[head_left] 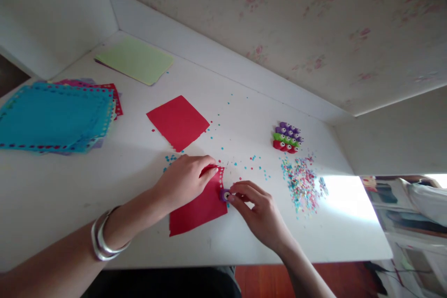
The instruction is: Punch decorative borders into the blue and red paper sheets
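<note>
A sheet of red paper (199, 214) lies on the white table in front of me, with a row of small punched holes along the upper part of its right edge. My left hand (186, 179) pinches its top edge near the upper right corner, thumb and fingers closed together. At the sheet's right edge, just below the holes, sits a small purple paper punch (225, 195) with a white round spot. My right hand (253, 209) grips this punch between thumb and fingers. Whether the punch is pressed down cannot be seen.
Another red sheet (179, 122) lies behind. At the left is a stack of hole-edged blue sheets (57, 116), and light green paper (136, 59) lies at the back. Several purple, green and red punches (288, 137) stand right, near a pile of confetti (303, 186). Loose bits are scattered between.
</note>
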{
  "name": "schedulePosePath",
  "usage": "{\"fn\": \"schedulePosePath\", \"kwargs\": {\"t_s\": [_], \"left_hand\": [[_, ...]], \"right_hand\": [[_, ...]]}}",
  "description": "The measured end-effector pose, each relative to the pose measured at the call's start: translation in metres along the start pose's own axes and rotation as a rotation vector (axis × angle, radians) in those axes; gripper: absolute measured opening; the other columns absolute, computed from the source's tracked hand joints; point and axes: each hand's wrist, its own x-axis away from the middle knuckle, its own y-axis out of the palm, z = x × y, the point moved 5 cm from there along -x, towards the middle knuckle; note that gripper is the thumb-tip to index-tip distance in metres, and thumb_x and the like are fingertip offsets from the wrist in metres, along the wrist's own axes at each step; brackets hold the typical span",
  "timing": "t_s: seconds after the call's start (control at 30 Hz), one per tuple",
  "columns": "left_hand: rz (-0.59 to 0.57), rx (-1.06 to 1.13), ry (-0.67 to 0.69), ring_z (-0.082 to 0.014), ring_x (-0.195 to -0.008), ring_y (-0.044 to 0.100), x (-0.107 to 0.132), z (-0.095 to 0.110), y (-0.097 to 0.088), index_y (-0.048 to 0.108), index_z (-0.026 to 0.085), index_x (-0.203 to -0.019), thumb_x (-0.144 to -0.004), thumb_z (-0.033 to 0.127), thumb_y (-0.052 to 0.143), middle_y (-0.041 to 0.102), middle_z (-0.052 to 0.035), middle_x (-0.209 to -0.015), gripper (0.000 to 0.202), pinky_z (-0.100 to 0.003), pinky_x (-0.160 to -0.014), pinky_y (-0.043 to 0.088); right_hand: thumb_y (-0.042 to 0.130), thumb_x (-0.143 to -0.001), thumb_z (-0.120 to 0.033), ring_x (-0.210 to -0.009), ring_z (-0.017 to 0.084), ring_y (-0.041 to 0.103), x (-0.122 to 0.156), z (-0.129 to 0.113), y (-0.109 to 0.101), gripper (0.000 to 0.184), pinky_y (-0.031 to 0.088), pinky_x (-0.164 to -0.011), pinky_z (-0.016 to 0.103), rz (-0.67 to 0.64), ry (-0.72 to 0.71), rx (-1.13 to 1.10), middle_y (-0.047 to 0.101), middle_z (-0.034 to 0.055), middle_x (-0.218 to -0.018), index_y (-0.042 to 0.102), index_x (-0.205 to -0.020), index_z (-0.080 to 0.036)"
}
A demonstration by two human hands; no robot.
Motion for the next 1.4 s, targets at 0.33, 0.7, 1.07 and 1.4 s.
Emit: {"fn": "schedulePosePath", "kwargs": {"t_s": [0.33, 0.7, 1.07, 1.4], "left_hand": [[0.001, -0.035, 0.014, -0.0182, -0.084, 0.069, -0.002, -0.003, 0.003, 0.068, 0.022, -0.101, -0.095, 0.023, 0.049, 0.076, -0.0018, -0.096, 0.020, -0.031, -0.078, 0.047], [-0.026, -0.090, 0.054, -0.0205, -0.080, 0.068, -0.003, -0.002, 0.006, 0.065, 0.022, -0.098, -0.096, 0.025, 0.050, 0.075, -0.0009, -0.090, 0.016, -0.035, -0.078, 0.045], [-0.007, -0.083, 0.052, -0.0195, -0.079, 0.067, -0.001, -0.003, 0.008, 0.066, 0.021, -0.096, -0.096, 0.024, 0.049, 0.074, -0.0002, -0.088, 0.017, -0.035, -0.077, 0.043], [-0.020, -0.091, 0.042, -0.0182, -0.076, 0.066, -0.003, -0.004, 0.010, 0.065, 0.023, -0.093, -0.095, 0.020, 0.049, 0.074, 0.0017, -0.084, 0.017, -0.034, -0.075, 0.041]], "right_hand": [[0.063, -0.089, -0.032, -0.083, 0.018, 0.065, -0.013, -0.002, -0.002, 0.010, 0.054, -0.062, 0.030, -0.173, 0.062, -0.040, 0.068, 0.0042, -0.096, 0.072, -0.091, -0.026], [0.070, -0.083, -0.032, -0.074, 0.013, 0.060, -0.023, 0.008, 0.000, 0.013, 0.052, -0.068, 0.026, -0.271, 0.241, -0.075, 0.064, 0.0003, -0.083, 0.065, -0.078, -0.021], [0.065, -0.085, -0.029, -0.060, 0.009, 0.048, -0.038, -0.006, -0.002, 0.029, 0.035, -0.056, 0.023, -0.459, 0.298, 0.239, 0.054, -0.0033, -0.065, 0.058, -0.059, -0.018], [0.064, -0.084, -0.028, -0.058, 0.009, 0.048, -0.042, -0.010, -0.001, 0.027, 0.033, -0.057, 0.024, -0.492, 0.295, 0.370, 0.057, -0.0035, -0.062, 0.061, -0.058, -0.019]]}}
